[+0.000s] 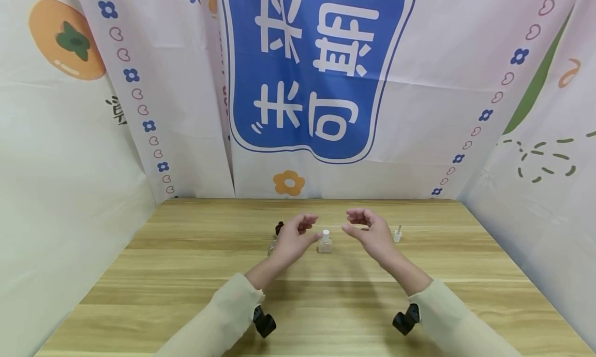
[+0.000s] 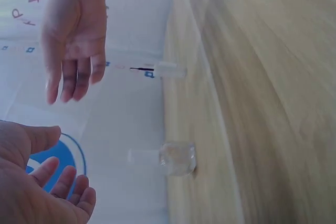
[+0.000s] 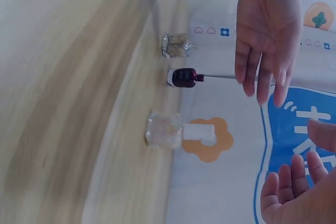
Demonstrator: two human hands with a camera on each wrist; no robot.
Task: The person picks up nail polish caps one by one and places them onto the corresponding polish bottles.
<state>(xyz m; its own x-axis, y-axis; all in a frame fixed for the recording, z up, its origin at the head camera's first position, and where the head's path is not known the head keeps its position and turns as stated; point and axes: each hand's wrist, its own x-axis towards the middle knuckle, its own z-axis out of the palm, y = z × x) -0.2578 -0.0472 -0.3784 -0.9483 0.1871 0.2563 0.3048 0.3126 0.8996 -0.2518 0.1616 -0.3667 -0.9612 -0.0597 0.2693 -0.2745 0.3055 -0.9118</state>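
Note:
Both hands hover over the wooden table with nothing held, palms facing each other and fingers loosely bent. A clear nail polish bottle [image 1: 325, 245] with a white cap [image 3: 198, 131] stands between them. My left hand [image 1: 294, 239] is nearest to it, the thumb overlapping its cap in the head view. Past the right hand [image 1: 371, 235], a loose white brush cap [image 1: 397, 236] stands with its brush pointing up. Behind the left hand are a dark red polish bottle [image 3: 185, 77] and an uncapped clear glass bottle [image 3: 176, 44], both partly hidden in the head view.
The wooden table [image 1: 354, 315] reaches back to a printed white cloth [image 1: 419, 114] hanging behind it, with more cloth along both sides. Small black wrist cameras [image 1: 264, 322] sit below the sleeves.

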